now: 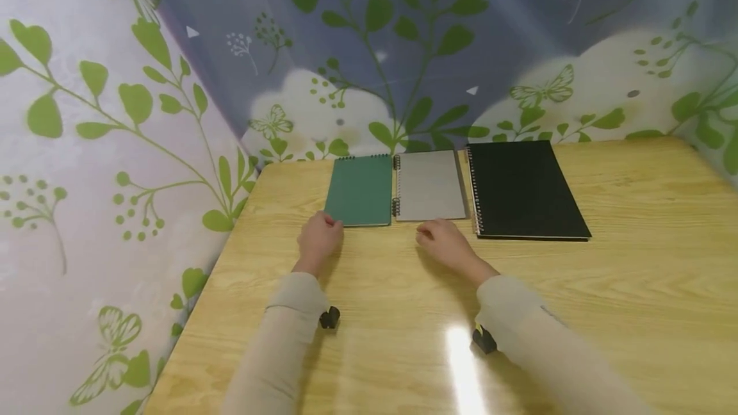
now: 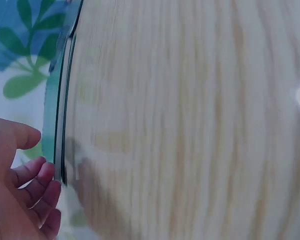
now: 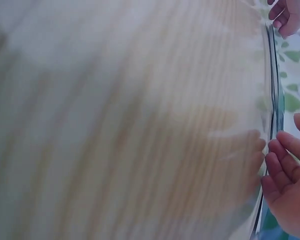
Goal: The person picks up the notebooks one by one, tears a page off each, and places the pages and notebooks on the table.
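Note:
A green spiral notebook (image 1: 359, 191) lies flat at the back left of the wooden table. My left hand (image 1: 319, 239) is at its near left corner; in the left wrist view, thumb and loosely bent fingers (image 2: 36, 187) stand apart beside the green edge. To its right lies a grey spiral notebook (image 1: 431, 186), with rings on its left side. Just in front of that notebook's near edge is my right hand (image 1: 450, 245), its fingers (image 3: 280, 167) relaxed and slightly bent, gripping nothing. Whether either hand touches a notebook is unclear.
A larger black spiral notebook (image 1: 521, 191) lies at the right end of the row. Behind the row rises a wall (image 1: 340, 98) with a leaf pattern, and another patterned wall (image 1: 167, 146) borders the left side. Light glares off the tabletop (image 1: 398, 312).

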Motion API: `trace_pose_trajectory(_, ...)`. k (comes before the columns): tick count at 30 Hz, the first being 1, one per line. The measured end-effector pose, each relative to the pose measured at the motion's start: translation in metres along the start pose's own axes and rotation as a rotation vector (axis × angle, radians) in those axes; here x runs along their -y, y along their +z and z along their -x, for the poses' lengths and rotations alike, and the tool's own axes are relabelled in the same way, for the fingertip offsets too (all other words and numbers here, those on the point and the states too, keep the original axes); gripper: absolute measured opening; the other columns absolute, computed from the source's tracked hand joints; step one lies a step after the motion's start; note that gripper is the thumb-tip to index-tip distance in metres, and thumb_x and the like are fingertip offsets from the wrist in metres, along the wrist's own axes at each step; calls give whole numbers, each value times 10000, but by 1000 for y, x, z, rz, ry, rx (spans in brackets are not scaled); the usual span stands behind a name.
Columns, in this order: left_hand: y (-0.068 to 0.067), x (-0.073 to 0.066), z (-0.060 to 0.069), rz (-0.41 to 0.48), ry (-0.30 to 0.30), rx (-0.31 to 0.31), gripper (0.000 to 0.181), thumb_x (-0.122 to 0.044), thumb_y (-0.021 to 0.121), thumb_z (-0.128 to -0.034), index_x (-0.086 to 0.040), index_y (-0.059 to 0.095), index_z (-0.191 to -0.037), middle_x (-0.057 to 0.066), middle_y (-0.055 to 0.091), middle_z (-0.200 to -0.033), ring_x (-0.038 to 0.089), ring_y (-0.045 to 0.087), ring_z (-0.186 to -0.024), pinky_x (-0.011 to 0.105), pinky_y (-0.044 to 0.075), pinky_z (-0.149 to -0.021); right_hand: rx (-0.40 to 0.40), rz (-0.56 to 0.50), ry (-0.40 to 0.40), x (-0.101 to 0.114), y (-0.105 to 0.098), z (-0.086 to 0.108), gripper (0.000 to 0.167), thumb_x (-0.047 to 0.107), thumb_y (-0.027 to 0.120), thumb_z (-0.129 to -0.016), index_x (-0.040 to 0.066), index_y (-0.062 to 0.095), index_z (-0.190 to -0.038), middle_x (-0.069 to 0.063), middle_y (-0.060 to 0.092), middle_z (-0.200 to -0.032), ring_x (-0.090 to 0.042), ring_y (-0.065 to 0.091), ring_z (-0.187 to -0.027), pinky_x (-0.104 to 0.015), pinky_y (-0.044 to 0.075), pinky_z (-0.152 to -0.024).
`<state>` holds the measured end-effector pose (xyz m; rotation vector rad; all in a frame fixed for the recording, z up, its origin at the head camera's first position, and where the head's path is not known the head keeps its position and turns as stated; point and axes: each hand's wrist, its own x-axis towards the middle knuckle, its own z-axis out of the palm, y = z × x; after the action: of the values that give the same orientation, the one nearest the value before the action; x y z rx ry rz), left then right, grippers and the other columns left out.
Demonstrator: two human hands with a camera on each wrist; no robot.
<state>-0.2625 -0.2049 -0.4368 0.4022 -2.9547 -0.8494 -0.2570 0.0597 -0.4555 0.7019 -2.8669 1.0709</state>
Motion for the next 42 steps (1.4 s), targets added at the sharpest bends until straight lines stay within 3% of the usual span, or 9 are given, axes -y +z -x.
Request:
trace_pose_trajectory(4,-4,12,-2,47,-4,9,292,-280,503,-904,-27,557,-1041,146,606,-1006,292,575,-908,420,459,-777,18,10,29,14,7,-4,332,192,478,-936,-24,606,-1153,-191,604,-1110,-353,505,-1053,-484,375,-948)
trace_pose_trajectory(9,-9,19,-4,132,-54,30,412,-258,483,-913,44,464,-1192,206,544,-1144,342,536,-1041,435,461,-856,22,7,120,25,18,-13,372,243,477,-943,13,580,-1216,-178,561,-1171,-353,471,-1106,-495,356,-958)
trace_pose_trajectory(16,-13,20,-4,59,-103,190,591,-402,429,-922,-34,352,-1379,234,269,-1398,430,254,-1283,549,277,-1032,9,-41,265,37,33,-25,396,291,488,-937,58,567,-1248,-169,487,-1241,-362,415,-1177,-529,304,-979)
trace_pose_trajectory(23,-15,14,-7,81,-124,188,592,-407,431,-927,-40,352,-1385,234,228,-1419,424,210,-1304,549,263,-1043,1,-81,385,53,35,-38,401,277,461,-938,70,564,-1265,-174,457,-1253,-335,378,-1154,-492,305,-962)
trace_pose_trajectory(26,-17,7,-7,68,-146,185,586,-404,434,-930,-28,362,-1374,243,245,-1404,429,218,-1295,552,274,-1033,11,-120,418,60,34,-43,406,286,468,-935,25,588,-1222,-197,468,-1229,-348,387,-1131,-485,319,-945)
trace_pose_trajectory(30,-19,-3,-5,31,-195,192,620,-423,429,-930,37,349,-1339,284,264,-1350,444,246,-1260,560,291,-1008,4,-167,465,69,33,-47,340,288,483,-923,-11,647,-912,-218,486,-1185,-377,405,-1127,-490,352,-923)
trace_pose_trajectory(33,-18,-8,-3,19,-236,191,657,-437,417,-926,82,328,-1318,307,268,-1310,445,268,-1230,552,304,-992,1,-225,515,74,33,-47,316,272,480,-908,8,605,-787,-219,493,-1198,-383,395,-1171,-497,341,-972)
trace_pose_trajectory(39,-18,-14,-4,69,-262,188,627,-395,398,-907,92,369,-1301,323,290,-1305,432,300,-1212,527,310,-993,-41,-374,687,73,34,-56,365,250,520,-858,-51,613,-1041,-238,470,-1239,-416,418,-1164,-509,374,-971)
trace_pose_trajectory(42,-18,-15,-8,145,-258,158,558,-356,423,-904,88,458,-1240,296,393,-1301,389,394,-1176,482,355,-985,-47,-407,741,70,33,-60,440,253,519,-859,-65,552,-1162,-239,449,-1263,-418,415,-1176,-503,379,-978)
